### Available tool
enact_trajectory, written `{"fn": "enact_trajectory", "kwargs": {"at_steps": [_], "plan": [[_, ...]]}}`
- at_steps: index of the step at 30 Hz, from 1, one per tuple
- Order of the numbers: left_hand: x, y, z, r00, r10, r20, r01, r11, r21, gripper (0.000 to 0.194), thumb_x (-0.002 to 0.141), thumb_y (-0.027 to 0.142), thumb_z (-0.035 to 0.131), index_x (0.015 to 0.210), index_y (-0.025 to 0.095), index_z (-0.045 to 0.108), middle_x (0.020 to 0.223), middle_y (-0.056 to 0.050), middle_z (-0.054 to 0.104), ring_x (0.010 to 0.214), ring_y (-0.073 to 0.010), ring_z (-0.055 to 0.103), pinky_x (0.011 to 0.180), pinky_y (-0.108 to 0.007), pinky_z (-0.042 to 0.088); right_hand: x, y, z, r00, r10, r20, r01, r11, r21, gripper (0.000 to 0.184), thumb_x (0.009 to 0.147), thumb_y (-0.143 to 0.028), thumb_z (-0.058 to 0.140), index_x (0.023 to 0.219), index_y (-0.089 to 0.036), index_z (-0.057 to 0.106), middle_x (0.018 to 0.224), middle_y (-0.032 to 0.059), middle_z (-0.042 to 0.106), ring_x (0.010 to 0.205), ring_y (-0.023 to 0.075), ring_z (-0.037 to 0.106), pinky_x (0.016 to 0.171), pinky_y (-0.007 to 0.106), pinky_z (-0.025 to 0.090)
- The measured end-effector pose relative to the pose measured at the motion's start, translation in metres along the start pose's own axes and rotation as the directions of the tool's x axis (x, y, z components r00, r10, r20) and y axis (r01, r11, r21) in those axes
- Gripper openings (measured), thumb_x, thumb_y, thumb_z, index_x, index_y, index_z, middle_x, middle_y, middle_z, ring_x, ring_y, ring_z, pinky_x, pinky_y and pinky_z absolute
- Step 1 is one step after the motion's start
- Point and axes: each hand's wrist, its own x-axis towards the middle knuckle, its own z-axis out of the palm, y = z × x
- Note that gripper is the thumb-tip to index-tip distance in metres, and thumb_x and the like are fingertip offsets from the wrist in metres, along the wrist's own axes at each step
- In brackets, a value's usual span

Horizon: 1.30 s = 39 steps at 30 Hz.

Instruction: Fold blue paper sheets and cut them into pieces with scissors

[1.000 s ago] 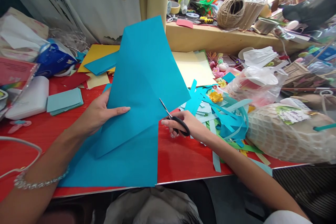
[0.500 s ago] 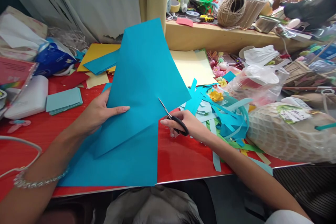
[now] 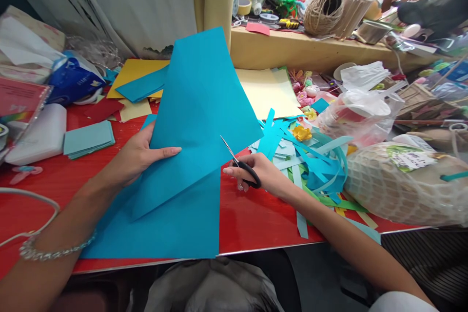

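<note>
A large sheet of blue paper (image 3: 201, 102) is held up at a tilt over the red table. My left hand (image 3: 146, 153) grips its left edge, thumb on the front and fingers hidden behind. Black-handled scissors (image 3: 249, 173) are in my right hand (image 3: 258, 173), closed around the handles. One scissor blade shows in front of the sheet near its lower right edge; the other blade is hidden behind the paper. Beneath lies another blue sheet (image 3: 183, 234), flat on the table and reaching its front edge.
Blue and green paper strips (image 3: 321, 170) are heaped at the right, beside a net-wrapped bundle (image 3: 405, 185). Cream sheets (image 3: 266, 90) lie behind. Small teal cards (image 3: 89, 139) and a blue tissue pack (image 3: 75, 78) sit at the left. A twine roll (image 3: 323, 12) stands on the ledge.
The raised sheet's right corner has shifted very slightly left. Both hands and the scissors stay almost in the same place.
</note>
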Motion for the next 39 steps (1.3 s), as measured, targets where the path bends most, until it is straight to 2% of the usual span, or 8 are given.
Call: {"fn": "enact_trajectory", "kwargs": {"at_steps": [6,10,19,28,33,39], "plan": [[-0.0005,0.0026,0.0019,0.999,-0.013,0.03,0.013,1.0,-0.012,0.073,0.072,0.032,0.074,0.137,0.033,0.039,0.144,-0.003,0.044,0.12,-0.0292,0.053,0.082,-0.036,0.059,-0.0002,0.0006,-0.0004,0.998,0.062,0.0,-0.062,0.996,0.067,0.038,0.078,-0.049,0.064,0.06,-0.017,0.056,0.055,0.0005,0.058,0.052,0.0117,0.057,0.054,0.026,0.042],[-0.0022,0.0051,0.0037,0.998,-0.05,0.046,0.051,0.999,-0.016,0.074,0.07,0.031,0.076,0.136,0.032,0.042,0.142,-0.004,0.046,0.118,-0.0306,0.055,0.076,-0.034,0.061,0.0008,-0.0003,0.0,0.994,0.106,-0.021,-0.105,0.994,0.037,0.041,0.077,-0.052,0.064,0.057,-0.016,0.056,0.054,0.0016,0.057,0.05,0.0118,0.056,0.048,0.024,0.037],[-0.0001,0.0005,0.0052,0.995,-0.053,0.087,0.055,0.998,-0.012,0.073,0.07,0.033,0.075,0.134,0.035,0.042,0.143,-0.003,0.045,0.118,-0.0319,0.055,0.077,-0.037,0.06,0.0001,-0.0051,0.0017,0.988,0.15,-0.043,-0.149,0.988,0.039,0.042,0.077,-0.053,0.062,0.059,-0.015,0.058,0.055,0.0031,0.059,0.05,0.0109,0.054,0.046,0.023,0.035],[-0.0027,0.0027,0.0043,0.992,-0.085,0.098,0.081,0.996,0.046,0.074,0.072,0.037,0.073,0.137,0.034,0.038,0.15,-0.005,0.034,0.124,-0.0333,0.049,0.083,-0.04,0.058,0.0003,-0.001,0.002,0.992,0.124,-0.033,-0.122,0.99,0.068,0.04,0.078,-0.052,0.063,0.06,-0.016,0.056,0.055,0.0022,0.057,0.051,0.0111,0.053,0.048,0.024,0.036],[-0.0013,0.0004,0.0028,0.992,-0.084,0.093,0.079,0.995,0.053,0.074,0.072,0.037,0.073,0.137,0.034,0.038,0.148,-0.005,0.038,0.121,-0.0321,0.052,0.081,-0.038,0.059,0.0007,-0.0003,0.0018,0.996,0.088,-0.02,-0.086,0.992,0.087,0.04,0.077,-0.052,0.064,0.06,-0.016,0.056,0.054,0.0013,0.057,0.051,0.0118,0.055,0.053,0.025,0.041],[-0.0013,-0.0001,0.0022,0.991,-0.099,0.091,0.094,0.994,0.052,0.082,0.073,0.038,0.072,0.143,0.034,0.029,0.147,-0.005,0.04,0.122,-0.0309,0.051,0.081,-0.036,0.059,0.001,0.0025,0.0015,0.998,0.06,-0.025,-0.057,0.994,0.096,0.04,0.077,-0.051,0.065,0.059,-0.016,0.055,0.053,0.0012,0.057,0.05,0.012,0.056,0.056,0.026,0.045]]}}
